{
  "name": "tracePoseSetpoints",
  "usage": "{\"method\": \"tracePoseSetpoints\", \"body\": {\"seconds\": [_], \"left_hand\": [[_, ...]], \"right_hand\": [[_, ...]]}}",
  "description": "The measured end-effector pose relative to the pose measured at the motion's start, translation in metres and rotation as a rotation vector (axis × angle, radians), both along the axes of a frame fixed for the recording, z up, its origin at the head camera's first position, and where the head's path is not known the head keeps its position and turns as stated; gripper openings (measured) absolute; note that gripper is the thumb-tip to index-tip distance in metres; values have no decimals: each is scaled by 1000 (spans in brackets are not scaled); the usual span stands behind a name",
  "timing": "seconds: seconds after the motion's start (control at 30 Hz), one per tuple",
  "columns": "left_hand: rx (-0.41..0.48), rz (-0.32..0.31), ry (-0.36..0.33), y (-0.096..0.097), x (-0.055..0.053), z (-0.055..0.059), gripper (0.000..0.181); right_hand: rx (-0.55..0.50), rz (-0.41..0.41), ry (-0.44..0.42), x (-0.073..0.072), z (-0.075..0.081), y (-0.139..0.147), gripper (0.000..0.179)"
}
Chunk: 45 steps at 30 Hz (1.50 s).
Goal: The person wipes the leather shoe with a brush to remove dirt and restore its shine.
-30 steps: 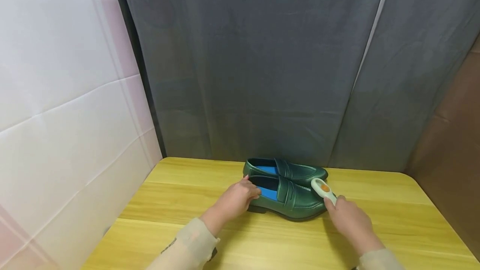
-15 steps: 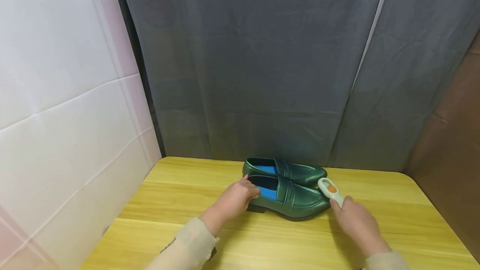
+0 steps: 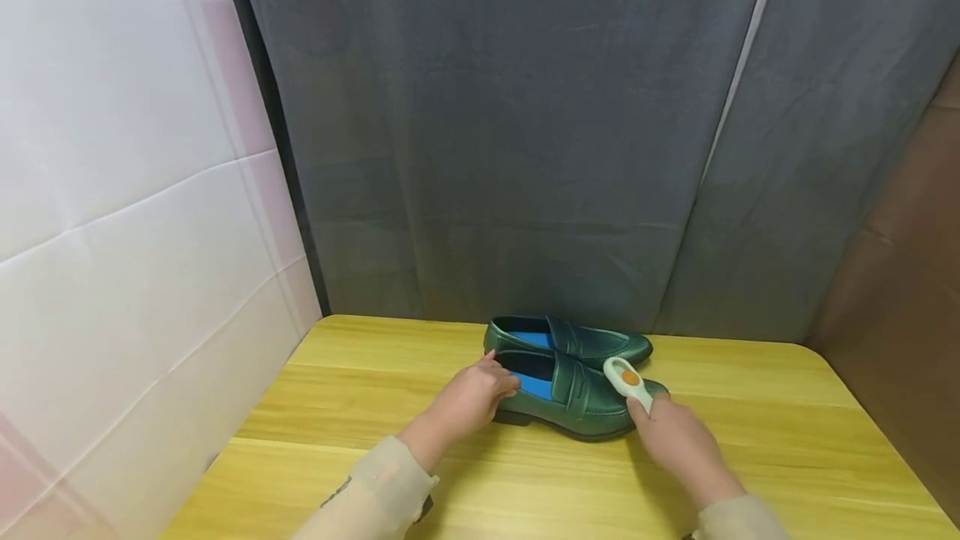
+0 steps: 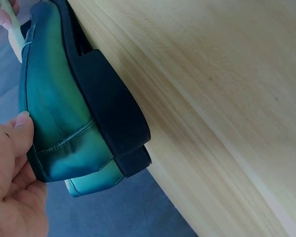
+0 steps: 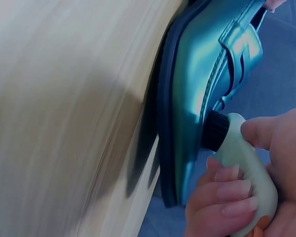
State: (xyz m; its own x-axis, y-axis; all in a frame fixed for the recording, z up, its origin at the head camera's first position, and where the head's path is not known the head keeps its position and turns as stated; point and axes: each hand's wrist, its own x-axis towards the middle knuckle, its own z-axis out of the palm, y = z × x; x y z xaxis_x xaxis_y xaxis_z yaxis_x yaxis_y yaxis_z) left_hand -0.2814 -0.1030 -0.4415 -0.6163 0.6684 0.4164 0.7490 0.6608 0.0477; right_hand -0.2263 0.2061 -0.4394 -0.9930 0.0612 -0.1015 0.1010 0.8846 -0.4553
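Two dark green loafers stand side by side on the table, toes to the right. At the heel of the nearer loafer [image 3: 592, 407], my left hand [image 3: 465, 402] pinches the top rim between thumb and fingers; the left wrist view shows the thumb [image 4: 22, 123] on the outside of the heel. My right hand [image 3: 678, 440] grips a pale green shoe brush [image 3: 628, 382] with an orange spot. In the right wrist view, the brush's short black bristles [image 5: 214, 131] touch the upper near the toe. The farther loafer [image 3: 600, 344] lies just behind, partly hidden by the nearer one.
The yellow wood-grain table [image 3: 337, 407] has rounded back corners. A grey curtain [image 3: 487, 148] hangs right behind it. White panelling [image 3: 135, 148] stands on the left and a brown surface [image 3: 900, 257] on the right.
The right hand with the shoe brush shifted right toward the toe tip, then came back left over the vamp. My left hand and both loafers stayed nearly in place.
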Motion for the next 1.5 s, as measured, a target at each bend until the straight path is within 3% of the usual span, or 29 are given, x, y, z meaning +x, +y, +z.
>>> {"method": "tracePoseSetpoints", "body": {"seconds": [0.43, 0.83, 1.2, 1.5], "left_hand": [[-1, -4, 5, 0, 2, -1, 14], [9, -9, 1, 0, 1, 1, 15], [7, -11, -27, 3, -1, 0, 16], [23, -8, -27, 2, 0, 0, 18]], "right_hand": [[-44, 30, -12, -9, 4, -20, 60], [17, 12, 20, -6, 15, -32, 67], [0, 57, 38, -8, 25, -53, 69], [9, 69, 50, -11, 22, -55, 70]]}}
